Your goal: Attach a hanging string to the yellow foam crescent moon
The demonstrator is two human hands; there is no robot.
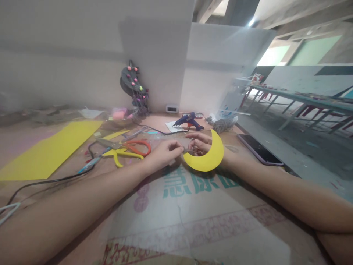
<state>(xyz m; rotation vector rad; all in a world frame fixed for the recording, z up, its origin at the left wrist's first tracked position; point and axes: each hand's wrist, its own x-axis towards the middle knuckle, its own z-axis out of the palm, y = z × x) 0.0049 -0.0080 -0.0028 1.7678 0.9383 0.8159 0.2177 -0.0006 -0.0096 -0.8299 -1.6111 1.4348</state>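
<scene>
My right hand [199, 144] holds a yellow crescent-shaped cutout [207, 159] upright over the cardboard-covered table [193, 221]. My left hand [164, 152] is pinched at the crescent's left tip, its fingers closed on something small that I cannot make out. Both hands meet near the middle of the view. To the left of my left hand lie orange-handled scissors [138, 147] and yellow-handled scissors [121, 156].
A blue glue gun [189, 120] rests on white paper behind my hands, its black cord running left. A phone [259, 149] lies at the right edge. A yellow sheet [46, 151] lies far left. A dark hanging craft with pompoms [134, 86] leans against the wall.
</scene>
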